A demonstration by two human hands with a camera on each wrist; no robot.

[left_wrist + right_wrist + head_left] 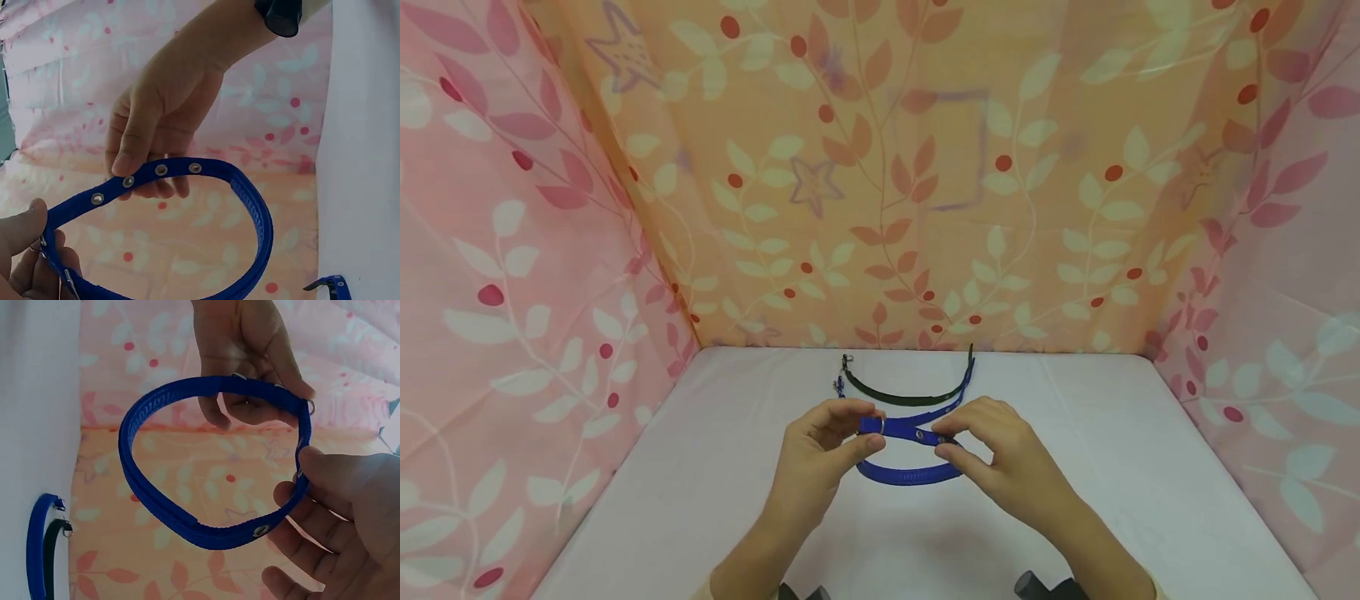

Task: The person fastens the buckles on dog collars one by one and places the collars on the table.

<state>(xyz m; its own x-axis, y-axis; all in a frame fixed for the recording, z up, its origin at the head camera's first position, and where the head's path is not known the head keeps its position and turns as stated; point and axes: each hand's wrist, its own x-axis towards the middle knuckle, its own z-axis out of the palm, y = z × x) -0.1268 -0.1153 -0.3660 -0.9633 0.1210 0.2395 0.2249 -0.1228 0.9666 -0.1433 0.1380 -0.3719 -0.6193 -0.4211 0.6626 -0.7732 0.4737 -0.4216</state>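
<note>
A blue pet collar with metal eyelets is bent into a loop and held up over the table. My left hand pinches it at the buckle end, where a metal ring shows. On the other side, my right hand pinches the eyelet strap between thumb and fingers. In the left wrist view, the left fingers grip the collar at lower left, and the right hand holds the punched strap above. The right wrist view shows the collar fastened round into a closed loop.
Behind the hands, a dark green collar and a second blue collar lie curved on the white table. Patterned cloth walls in the back and both sides.
</note>
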